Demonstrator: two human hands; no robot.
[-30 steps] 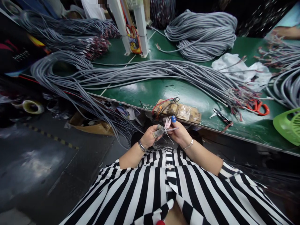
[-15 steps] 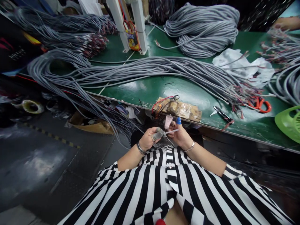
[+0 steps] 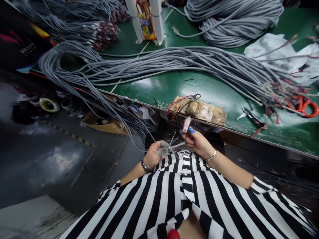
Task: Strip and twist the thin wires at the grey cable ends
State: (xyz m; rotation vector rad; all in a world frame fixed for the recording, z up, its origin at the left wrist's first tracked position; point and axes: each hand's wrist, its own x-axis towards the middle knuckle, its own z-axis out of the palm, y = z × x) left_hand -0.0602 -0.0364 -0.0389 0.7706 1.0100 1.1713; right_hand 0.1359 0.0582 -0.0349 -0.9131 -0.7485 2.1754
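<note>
Left hand (image 3: 155, 154), right hand (image 3: 197, 142) wider apart, grips tight on wire (image 3: 176, 145); cable-strewn green table (image 3: 164, 88).

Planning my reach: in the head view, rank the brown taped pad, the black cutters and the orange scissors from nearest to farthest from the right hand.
From the right hand:
1. Brown taped pad, just beyond it at the table edge.
2. Black cutters, farther right on the table.
3. Orange scissors, at the far right.
</note>
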